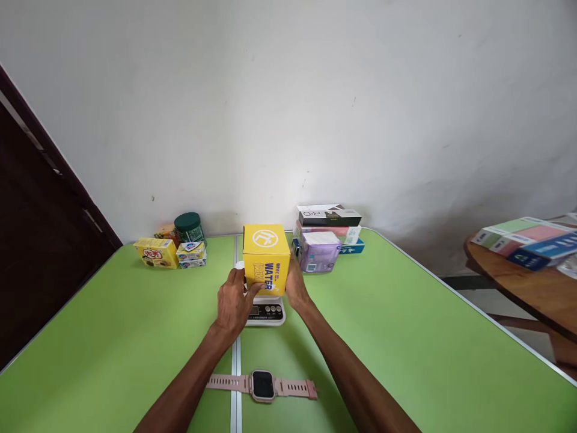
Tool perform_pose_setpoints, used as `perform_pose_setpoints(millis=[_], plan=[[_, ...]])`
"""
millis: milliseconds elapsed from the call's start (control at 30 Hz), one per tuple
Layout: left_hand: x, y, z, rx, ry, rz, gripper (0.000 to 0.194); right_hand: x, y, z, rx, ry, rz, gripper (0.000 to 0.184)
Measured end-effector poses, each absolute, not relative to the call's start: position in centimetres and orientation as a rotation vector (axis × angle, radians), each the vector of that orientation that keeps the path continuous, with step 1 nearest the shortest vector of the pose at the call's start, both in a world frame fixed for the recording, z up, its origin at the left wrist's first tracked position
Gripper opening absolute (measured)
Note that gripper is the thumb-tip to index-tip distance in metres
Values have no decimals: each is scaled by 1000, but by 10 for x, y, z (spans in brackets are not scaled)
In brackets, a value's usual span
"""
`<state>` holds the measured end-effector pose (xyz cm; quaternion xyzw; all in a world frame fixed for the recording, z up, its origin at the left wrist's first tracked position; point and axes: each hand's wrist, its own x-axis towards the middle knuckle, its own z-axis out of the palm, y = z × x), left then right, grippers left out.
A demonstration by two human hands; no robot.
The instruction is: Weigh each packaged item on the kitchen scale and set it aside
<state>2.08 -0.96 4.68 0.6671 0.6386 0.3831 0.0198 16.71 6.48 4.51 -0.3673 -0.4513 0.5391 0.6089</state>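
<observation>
A yellow box (pixel 265 258) printed with "WATER" sits on a small white kitchen scale (pixel 267 313) in the middle of the green table (pixel 406 325). My left hand (pixel 234 304) is closed on the box's left side, thumb against its front lower corner. My right hand (pixel 295 285) presses its right side, fingers hidden behind the box. Both hands grip the box together.
A pink smartwatch (pixel 262 385) lies flat near me. At the back left stand a yellow snack box (pixel 155 252), small cartons (pixel 192 254) and a green jar (pixel 189 227). Stacked boxes (pixel 328 236) sit at the back right. A wooden table (pixel 527 282) with boxes stands to the right.
</observation>
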Motion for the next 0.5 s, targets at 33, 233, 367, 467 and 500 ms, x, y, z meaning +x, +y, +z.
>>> perform_pose_setpoints(millis=[33, 233, 367, 467, 500], plan=[[16, -7, 44, 2051, 2003, 1177, 29, 162, 68, 44, -853, -1078, 1231, 66], [3, 3, 34, 2000, 2073, 1071, 25, 151, 82, 29, -931, -1197, 1120, 60], [-1, 6, 31, 2009, 2100, 1024, 23, 148, 90, 20, -931, -1231, 1102, 53], [-3, 8, 30, 1994, 2092, 1025, 26, 147, 95, 17, -927, -1252, 1096, 51], [-4, 8, 29, 1980, 2081, 1033, 28, 148, 97, 16, -925, -1259, 1095, 52]])
